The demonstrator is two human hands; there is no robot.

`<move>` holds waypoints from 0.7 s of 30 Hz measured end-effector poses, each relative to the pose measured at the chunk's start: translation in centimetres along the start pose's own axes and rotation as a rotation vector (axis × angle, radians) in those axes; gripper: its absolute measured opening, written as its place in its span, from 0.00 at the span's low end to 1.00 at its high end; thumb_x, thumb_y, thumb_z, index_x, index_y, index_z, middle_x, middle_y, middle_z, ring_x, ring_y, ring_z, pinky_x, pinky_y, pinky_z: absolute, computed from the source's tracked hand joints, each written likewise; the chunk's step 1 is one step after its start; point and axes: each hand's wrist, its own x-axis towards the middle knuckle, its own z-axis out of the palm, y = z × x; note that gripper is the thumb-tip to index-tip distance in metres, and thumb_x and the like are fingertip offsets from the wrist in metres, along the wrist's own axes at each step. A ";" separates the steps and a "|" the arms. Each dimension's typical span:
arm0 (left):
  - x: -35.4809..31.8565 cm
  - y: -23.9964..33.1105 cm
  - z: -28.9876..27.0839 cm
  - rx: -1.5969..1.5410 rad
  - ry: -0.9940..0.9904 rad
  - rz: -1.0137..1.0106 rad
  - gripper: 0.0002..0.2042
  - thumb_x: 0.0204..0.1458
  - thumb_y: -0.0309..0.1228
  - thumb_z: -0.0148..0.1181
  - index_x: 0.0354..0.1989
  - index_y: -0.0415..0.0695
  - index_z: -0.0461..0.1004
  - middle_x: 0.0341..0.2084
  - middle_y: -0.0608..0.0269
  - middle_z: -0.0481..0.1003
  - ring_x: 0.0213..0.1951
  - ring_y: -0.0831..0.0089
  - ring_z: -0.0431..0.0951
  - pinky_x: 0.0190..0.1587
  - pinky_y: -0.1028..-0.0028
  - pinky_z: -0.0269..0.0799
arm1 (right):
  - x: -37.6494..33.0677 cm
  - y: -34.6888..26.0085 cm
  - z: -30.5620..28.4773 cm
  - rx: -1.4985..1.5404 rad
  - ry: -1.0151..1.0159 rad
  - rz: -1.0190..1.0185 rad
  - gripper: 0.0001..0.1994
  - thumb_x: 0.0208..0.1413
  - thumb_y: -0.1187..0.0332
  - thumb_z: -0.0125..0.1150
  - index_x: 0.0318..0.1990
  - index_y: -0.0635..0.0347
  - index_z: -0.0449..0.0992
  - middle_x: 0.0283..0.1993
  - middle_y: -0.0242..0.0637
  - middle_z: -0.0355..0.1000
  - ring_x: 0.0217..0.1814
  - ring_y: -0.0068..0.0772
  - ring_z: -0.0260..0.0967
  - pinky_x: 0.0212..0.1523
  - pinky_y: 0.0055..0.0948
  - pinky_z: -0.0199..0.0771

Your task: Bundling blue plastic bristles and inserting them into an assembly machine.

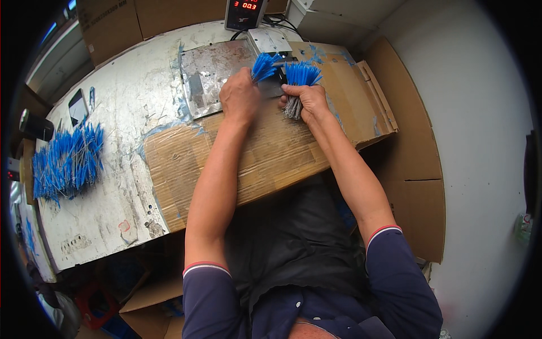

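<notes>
My left hand (240,97) is closed round a small bunch of thin blue-ended wire pieces (264,66), whose blue ends fan out past my fingers. Just to its right, my right hand (309,100) grips a thicker bundle of the same pieces (302,74). Its blue ends point away from me and its grey wire ends hang below my thumb. Both hands are above the far part of the bench, in front of a small metal machine (270,42). My left fingers are partly hidden behind the back of the hand.
A large pile of blue-ended wire pieces (68,161) lies at the bench's left end. Near it are a phone (78,107) and a dark cylinder (36,125). Cardboard (186,164) covers the near edge; a metal plate (206,73) and a red-digit display box (244,16) are farther back.
</notes>
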 end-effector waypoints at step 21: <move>0.2 -0.1 0.8 -0.400 0.077 -0.065 0.08 0.54 0.30 0.59 0.41 0.45 0.73 0.30 0.48 0.79 0.35 0.46 0.80 0.37 0.54 0.73 | -1.4 -0.9 0.4 -0.283 -0.246 0.058 0.10 0.47 0.81 0.71 0.35 0.69 0.76 0.30 0.41 0.75 0.23 0.34 0.76 0.21 0.33 0.83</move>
